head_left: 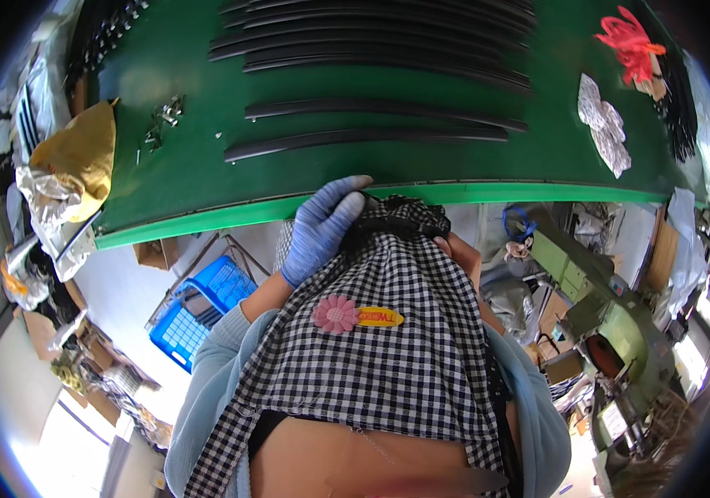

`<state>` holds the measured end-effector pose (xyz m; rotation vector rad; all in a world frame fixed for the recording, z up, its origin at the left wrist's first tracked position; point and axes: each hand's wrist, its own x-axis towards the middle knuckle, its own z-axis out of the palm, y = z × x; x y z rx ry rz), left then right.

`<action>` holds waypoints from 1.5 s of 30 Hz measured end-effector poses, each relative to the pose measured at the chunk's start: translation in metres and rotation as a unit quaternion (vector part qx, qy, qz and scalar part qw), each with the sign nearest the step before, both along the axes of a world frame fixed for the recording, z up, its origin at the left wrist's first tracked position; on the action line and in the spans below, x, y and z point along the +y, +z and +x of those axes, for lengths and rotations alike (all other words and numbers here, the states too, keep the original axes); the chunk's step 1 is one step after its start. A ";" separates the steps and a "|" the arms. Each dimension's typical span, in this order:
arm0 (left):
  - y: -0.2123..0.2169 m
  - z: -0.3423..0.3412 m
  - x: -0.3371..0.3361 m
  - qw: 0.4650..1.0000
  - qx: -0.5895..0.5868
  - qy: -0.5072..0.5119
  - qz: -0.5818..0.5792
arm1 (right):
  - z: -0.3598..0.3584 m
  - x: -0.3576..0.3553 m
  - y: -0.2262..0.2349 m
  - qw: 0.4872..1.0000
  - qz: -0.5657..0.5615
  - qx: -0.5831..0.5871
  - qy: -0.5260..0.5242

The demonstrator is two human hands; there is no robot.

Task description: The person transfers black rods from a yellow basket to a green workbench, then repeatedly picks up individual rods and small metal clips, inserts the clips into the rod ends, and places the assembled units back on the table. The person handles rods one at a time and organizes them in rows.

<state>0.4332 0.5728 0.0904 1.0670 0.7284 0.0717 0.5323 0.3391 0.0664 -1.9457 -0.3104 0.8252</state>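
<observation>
My left hand [326, 231] wears a pale blue glove and lies at the near edge of the green table [421, 166], against the front of my checked apron [371, 365]. Its finger and thumb stretch out to the right, and I see nothing held in them. A dark bunched part of the apron sits just beside it. My right hand [463, 256] is bare and low at the apron's right side, below the table edge; its fingers are mostly hidden by the cloth. Closest to the hands on the tabletop lie two long black strips [367, 143], apart from both hands.
More black strips [380, 46] lie in a row farther back. Small metal pieces [164, 120] and a yellow cloth bag [81, 158] are at left. Red cord [627, 43] and a crumpled pale wrap [604, 124] lie at right. Below stand a blue basket [176, 332] and a green machine [633, 324].
</observation>
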 end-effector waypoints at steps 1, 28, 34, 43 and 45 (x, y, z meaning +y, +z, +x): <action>-0.003 0.003 -0.001 0.999 -0.004 0.038 0.002 | -0.004 -0.010 -0.015 1.000 0.004 -0.021 0.012; 0.059 -0.025 0.048 0.721 -0.083 -0.138 0.673 | 0.022 0.088 0.046 0.948 0.044 0.077 0.305; 0.053 -0.048 0.026 0.791 0.050 -0.297 0.532 | 0.020 0.083 0.039 0.955 0.064 0.098 0.274; 0.030 -0.042 0.008 0.745 -0.038 -0.224 0.627 | 0.025 0.081 0.039 0.938 0.053 0.184 0.290; 0.026 -0.042 0.005 0.785 -0.031 -0.185 0.590 | 0.024 0.079 0.039 0.942 0.059 0.174 0.283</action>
